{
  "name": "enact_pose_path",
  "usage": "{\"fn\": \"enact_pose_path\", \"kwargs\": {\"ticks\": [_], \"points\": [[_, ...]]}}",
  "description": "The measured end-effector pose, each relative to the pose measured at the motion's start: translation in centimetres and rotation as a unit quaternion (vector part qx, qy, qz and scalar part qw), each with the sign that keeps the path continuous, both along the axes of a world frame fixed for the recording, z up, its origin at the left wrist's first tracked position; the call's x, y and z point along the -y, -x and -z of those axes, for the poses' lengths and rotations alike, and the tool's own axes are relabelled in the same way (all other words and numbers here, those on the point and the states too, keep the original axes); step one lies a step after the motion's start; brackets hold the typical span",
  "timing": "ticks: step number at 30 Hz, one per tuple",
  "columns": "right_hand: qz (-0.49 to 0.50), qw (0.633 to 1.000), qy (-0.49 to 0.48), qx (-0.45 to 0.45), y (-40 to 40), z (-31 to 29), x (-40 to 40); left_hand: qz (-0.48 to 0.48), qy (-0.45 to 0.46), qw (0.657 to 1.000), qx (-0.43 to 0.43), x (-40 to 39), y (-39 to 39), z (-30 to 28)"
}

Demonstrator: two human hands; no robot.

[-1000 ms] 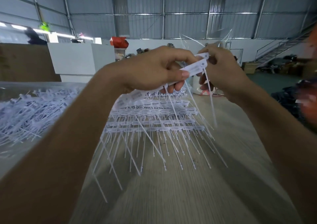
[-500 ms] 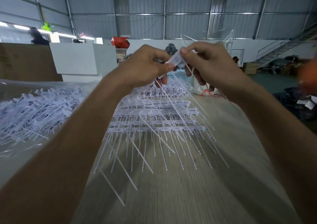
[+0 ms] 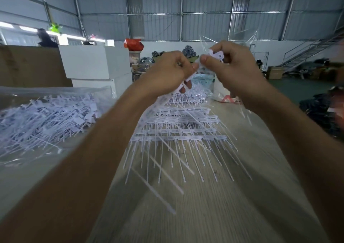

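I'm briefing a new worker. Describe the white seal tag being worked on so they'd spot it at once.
Rows of joined white seal strips lie on the long wooden table. Above them, the right hand pinches one seal tag, beside the strip the left hand grips. Unlike those below, it is held aloft, its holed head showing.

Single head cam, wide-angle: above & just behind the stack of tag strips (image 3: 178,131), close in, facing fwd/down across it.

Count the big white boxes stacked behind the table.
2. The upper white box sits on the lower white box, left of the left hand that grips the seal strip. More may be hidden behind the cardboard.
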State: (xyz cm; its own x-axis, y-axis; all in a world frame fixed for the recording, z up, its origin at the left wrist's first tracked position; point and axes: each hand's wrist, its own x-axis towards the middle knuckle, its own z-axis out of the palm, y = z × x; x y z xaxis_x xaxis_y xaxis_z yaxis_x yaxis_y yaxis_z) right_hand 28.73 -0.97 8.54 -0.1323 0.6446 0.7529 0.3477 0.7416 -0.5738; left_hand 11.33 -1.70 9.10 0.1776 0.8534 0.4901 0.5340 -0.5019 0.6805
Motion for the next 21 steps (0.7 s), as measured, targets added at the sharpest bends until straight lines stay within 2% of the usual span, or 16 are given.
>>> {"fn": "enact_pose_path", "kwargs": {"ticks": [2, 7, 12, 15, 21], "points": [[-0.001, 0.999, -0.010, -0.036, 0.2, 0.0, -0.1, -0.018, -0.020, 0.999, 0.029, -0.3, -0.2, -0.1], [0.018, 0.998, -0.037, -0.042, 0.6, 0.3, -0.6, -0.041, -0.053, 0.997, 0.032, -0.9, -1.2, 0.6], [0.061, 0.997, -0.032, 0.027, 0.0, 0.4, -0.9, -0.013, -0.007, 0.999, 0.051, -0.9, -2.4, 1.8], [0.074, 0.996, -0.016, 0.053, -0.4, 0.3, -0.9, 0.013, 0.026, 0.995, 0.095, -1.1, -3.0, 2.3], [-0.002, 0.997, 0.031, 0.070, -1.6, -0.7, 0.0, -0.023, -0.023, 0.996, 0.077, -0.7, -1.5, 1.1]]}}
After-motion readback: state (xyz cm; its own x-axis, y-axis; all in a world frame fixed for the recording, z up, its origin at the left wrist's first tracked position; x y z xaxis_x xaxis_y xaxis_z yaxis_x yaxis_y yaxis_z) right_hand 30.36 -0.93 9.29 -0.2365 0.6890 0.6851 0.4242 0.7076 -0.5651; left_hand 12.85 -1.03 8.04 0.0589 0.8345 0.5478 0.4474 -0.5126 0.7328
